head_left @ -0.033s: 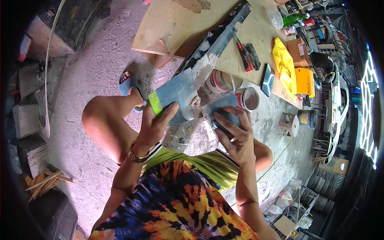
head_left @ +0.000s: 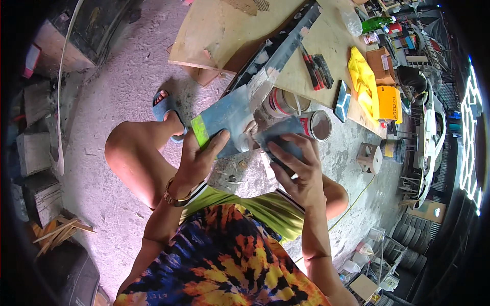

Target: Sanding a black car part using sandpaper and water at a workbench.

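Note:
My left hand (head_left: 206,153) grips a flat blue-grey board (head_left: 222,122) by its lime-green edge, with the thumb on top. Grey putty (head_left: 248,131) lies at the board's right side. In my right hand (head_left: 302,171) is a dark, flat putty spreader (head_left: 279,133), its fingers spread over the top face. The spreader's left edge is against or very close to the putty; I cannot tell which. Beyond the board, a long black panel (head_left: 275,46) with grey patches leans across the table. Two open cans, a larger one (head_left: 274,103) and a smaller one (head_left: 304,124), stand beyond the spreader.
On the wooden table (head_left: 306,86) lie red-and-black tools (head_left: 317,71), a phone (head_left: 342,101), a yellow cloth (head_left: 361,76) and a yellow box (head_left: 389,103). A white stool-like stand (head_left: 368,157) is on the floor to the right. Wood scraps (head_left: 58,234) lie at the left.
My right hand has shifted slightly left with the spreader, closer to the putty. The board in my left hand has barely moved.

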